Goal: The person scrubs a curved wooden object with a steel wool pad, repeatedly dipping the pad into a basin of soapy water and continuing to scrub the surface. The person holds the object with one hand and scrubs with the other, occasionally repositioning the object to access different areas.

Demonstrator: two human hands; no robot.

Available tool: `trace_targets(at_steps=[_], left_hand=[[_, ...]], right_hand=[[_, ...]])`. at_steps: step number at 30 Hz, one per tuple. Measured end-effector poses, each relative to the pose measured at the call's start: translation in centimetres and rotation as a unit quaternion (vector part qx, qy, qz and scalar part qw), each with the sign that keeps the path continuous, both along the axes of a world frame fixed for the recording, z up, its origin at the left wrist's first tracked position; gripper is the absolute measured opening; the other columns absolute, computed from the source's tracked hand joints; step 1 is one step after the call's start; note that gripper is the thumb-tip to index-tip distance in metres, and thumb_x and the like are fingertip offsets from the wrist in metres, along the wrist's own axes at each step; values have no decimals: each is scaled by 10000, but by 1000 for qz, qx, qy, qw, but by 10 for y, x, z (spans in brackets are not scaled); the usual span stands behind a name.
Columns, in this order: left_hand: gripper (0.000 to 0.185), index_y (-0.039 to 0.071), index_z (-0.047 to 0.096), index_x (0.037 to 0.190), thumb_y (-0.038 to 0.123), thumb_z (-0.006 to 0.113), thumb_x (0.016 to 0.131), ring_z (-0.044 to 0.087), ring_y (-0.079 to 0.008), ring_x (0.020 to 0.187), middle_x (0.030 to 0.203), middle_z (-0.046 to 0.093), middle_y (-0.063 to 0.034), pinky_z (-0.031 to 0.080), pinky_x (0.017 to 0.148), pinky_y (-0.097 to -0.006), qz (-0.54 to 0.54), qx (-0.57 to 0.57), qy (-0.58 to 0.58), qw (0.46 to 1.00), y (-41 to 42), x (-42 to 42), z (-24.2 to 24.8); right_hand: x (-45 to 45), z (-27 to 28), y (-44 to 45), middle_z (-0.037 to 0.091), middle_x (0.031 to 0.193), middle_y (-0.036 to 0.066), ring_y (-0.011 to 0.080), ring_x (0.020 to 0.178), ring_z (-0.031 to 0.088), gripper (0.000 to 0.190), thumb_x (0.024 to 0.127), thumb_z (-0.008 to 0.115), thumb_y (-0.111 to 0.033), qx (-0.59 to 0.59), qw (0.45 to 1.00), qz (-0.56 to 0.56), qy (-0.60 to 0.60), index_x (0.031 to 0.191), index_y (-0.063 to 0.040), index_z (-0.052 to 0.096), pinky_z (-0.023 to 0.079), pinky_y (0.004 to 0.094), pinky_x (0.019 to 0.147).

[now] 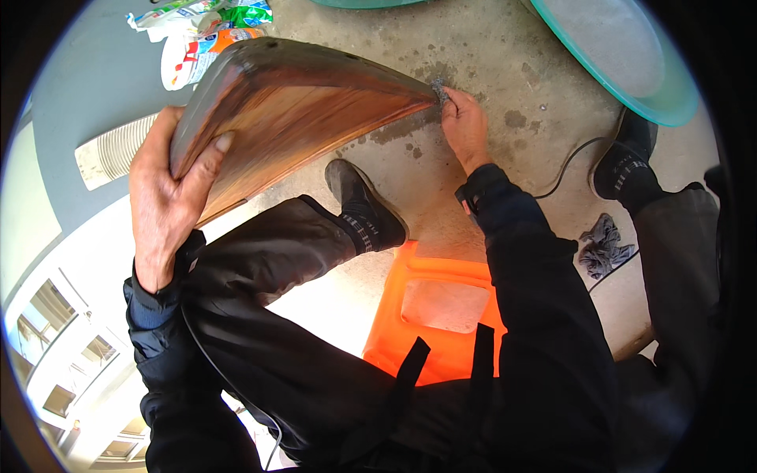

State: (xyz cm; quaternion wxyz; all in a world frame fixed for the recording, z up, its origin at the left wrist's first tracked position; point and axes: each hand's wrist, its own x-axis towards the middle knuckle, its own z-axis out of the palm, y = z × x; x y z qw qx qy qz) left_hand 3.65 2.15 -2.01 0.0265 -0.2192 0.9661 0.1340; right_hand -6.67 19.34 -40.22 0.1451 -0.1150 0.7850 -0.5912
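Note:
A reddish-brown wooden panel (295,121) with thick dark edges is tilted up before me, wet-looking along its rim. My left hand (168,195) grips its near left edge, thumb on the wood-grained face and fingers behind. At the panel's far right corner, my right hand (464,124) pinches a grey steel-wool scouring pad (439,90). The pad touches the corner. How the panel's lower side is supported cannot be made out.
A teal basin (674,106) of cloudy, sudsy water stands at upper right. Behind the panel are a white-and-orange container (180,62) and plastic packets (245,13). Also around are a ribbed washboard (115,151), an orange plastic stool (384,331), a grey rag (604,245) and a dark cable (568,162).

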Motion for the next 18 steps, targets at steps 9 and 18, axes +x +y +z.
trace_targets(at_steps=[9,18], left_hand=[[329,16,612,1097,217,775,894,597,-175,786,878,648,-98,498,727,-315,0,3,7,1000,-3,4,-2],[340,13,605,1061,245,770,875,624,-329,739,860,642,-187,498,686,-392,-41,-4,9,999,-10,8,-5]], right_hand=[[-19,-17,-8,696,1124,226,398,1039,661,381,877,600,-174,43,992,42,-107,1223,-43,691,512,402,928],[-11,8,19,710,1106,84,165,1015,628,443,944,600,-178,29,977,113,-180,1355,-14,603,468,279,918]])
